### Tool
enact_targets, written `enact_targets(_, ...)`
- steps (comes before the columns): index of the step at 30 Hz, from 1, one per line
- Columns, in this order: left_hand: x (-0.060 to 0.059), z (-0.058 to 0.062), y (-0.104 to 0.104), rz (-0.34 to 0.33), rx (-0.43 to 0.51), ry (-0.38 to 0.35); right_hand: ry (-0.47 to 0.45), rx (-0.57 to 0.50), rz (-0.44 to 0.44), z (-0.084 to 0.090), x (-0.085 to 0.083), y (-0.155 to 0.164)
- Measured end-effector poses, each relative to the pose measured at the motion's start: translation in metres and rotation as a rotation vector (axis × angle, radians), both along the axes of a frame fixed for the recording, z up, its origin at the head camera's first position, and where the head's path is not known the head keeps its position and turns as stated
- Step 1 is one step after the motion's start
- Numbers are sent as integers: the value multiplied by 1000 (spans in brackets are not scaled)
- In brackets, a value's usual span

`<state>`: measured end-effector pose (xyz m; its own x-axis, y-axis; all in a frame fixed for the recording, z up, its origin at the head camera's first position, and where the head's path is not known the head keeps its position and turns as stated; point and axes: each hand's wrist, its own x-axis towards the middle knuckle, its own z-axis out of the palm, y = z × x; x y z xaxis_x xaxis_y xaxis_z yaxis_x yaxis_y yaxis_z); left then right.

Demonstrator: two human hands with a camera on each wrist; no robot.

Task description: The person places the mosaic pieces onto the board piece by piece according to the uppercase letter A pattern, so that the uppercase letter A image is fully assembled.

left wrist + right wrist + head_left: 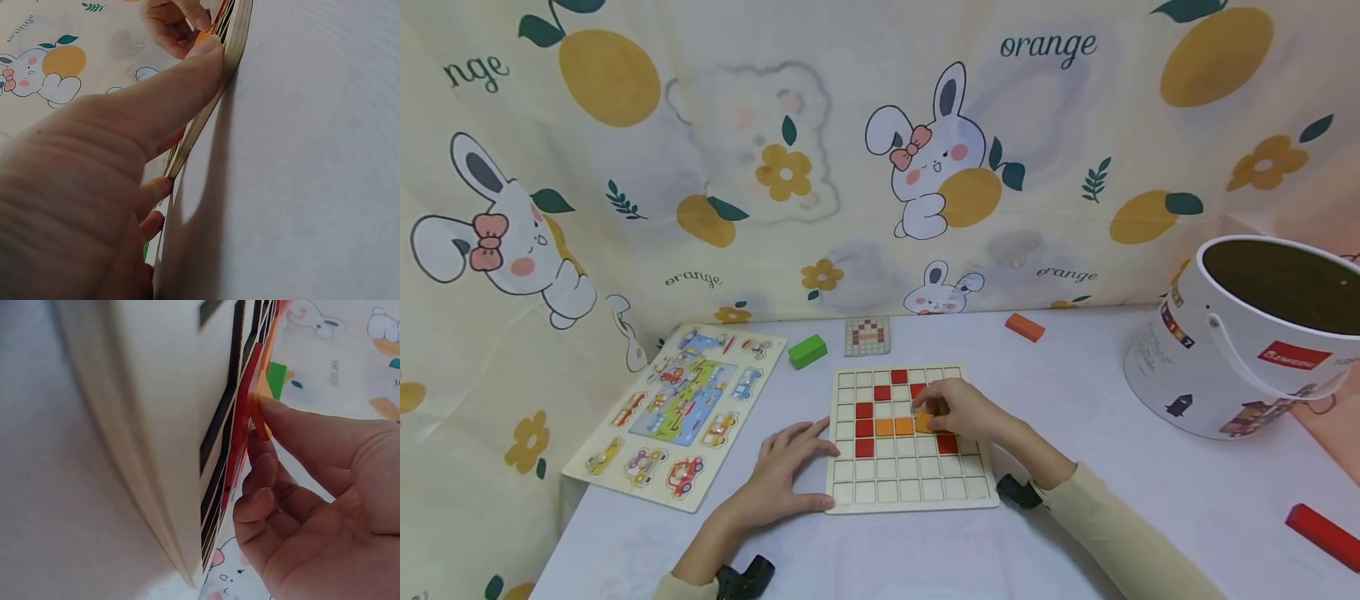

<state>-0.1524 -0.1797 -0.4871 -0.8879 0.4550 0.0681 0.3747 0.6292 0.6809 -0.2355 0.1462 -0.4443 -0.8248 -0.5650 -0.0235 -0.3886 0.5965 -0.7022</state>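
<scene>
A pale wooden grid board lies flat in front of me, with several red tiles set in an arch-like pattern. Orange tiles sit in a row between the red sides. My right hand pinches another orange tile between thumb and fingers, tilted at the right end of that row. Its other fingers curl below in the right wrist view. My left hand spreads along the board's left side, thumb and fingertips touching the edge.
Behind the board lie a small pattern card, a green block and an orange block. A vehicle puzzle board is at left. A white bucket stands at right, with a red block nearer me.
</scene>
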Motion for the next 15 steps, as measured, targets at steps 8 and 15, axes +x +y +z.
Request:
enact_targets(8, 0, -1, 0, -4, 6, 20, 61, 36, 1, 0, 3, -1)
enact_targets(15, -1, -1, 0, 1, -7, 8, 144, 48, -67, 6, 7, -2)
